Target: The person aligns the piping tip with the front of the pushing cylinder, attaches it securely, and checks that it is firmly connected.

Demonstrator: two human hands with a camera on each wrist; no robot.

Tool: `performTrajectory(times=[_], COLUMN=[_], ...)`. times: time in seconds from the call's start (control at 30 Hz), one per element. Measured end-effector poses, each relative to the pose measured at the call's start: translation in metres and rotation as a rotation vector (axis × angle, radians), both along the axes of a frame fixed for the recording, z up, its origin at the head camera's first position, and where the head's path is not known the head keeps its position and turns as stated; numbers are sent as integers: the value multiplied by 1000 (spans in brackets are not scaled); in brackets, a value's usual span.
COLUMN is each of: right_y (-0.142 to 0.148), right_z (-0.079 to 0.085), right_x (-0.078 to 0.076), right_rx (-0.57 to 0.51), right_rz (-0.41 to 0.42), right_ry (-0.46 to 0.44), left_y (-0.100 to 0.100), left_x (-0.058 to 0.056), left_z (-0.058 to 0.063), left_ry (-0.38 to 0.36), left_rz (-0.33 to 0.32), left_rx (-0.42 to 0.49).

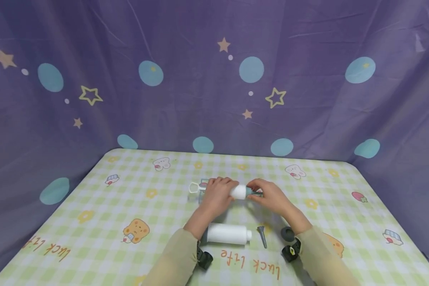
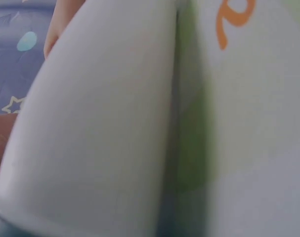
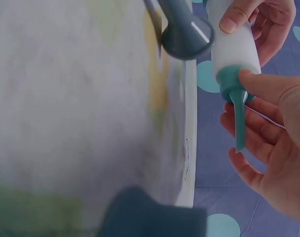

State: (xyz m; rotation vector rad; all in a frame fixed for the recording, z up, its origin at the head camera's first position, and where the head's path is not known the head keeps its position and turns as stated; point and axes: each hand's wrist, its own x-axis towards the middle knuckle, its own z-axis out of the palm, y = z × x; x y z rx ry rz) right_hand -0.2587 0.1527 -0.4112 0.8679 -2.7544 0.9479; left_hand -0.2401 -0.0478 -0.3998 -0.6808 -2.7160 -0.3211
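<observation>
My left hand [image 1: 219,194] grips a white squeeze bottle [image 1: 238,192] held sideways, its thumb across the body in the right wrist view. A teal nozzle cap [image 3: 232,81] with a long thin spout sits at the bottle's end. My right hand [image 1: 269,194] pinches that cap between thumb and fingers. Left of the left hand, a white loop [image 1: 194,187] and a teal edge show, partly hidden by the hand. Nearer, a second white bottle [image 1: 227,233] lies on its side under the left wrist, filling much of the left wrist view.
A grey nozzle [image 1: 262,237] lies right of the second bottle. A dark grey round cap [image 1: 287,234] is beside the right wrist. A checked cloth [image 1: 103,222] covers the table, and a purple curtain [image 1: 186,107] hangs behind it.
</observation>
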Motion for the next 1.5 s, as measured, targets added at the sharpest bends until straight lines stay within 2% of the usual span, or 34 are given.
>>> performTrajectory(times=[0.23,0.47,0.73,1.13,1.27,1.5], right_y=[-3,-5,-6,-5,-3,10], right_z=[-2,-2,-2,-2,0,7], right_x=[-5,-7,-6,-4,0,9], right_rx=[85,107,130,133,148,179], right_rz=[0,14,14,-32,-34,-56], right_ry=[-6,-14,-64,-121,-114,-13], left_y=[2,1,2,3,3,7], left_x=[-4,-7,-6,-8,-5,6], left_z=[-6,-9,-9,-9,-6,7], left_ry=[-43,-95,-149,-132,-133,-94], left_rz=[13,12,16,-2,-12,-50], left_rx=[4,7,-48,-72,-77,-73])
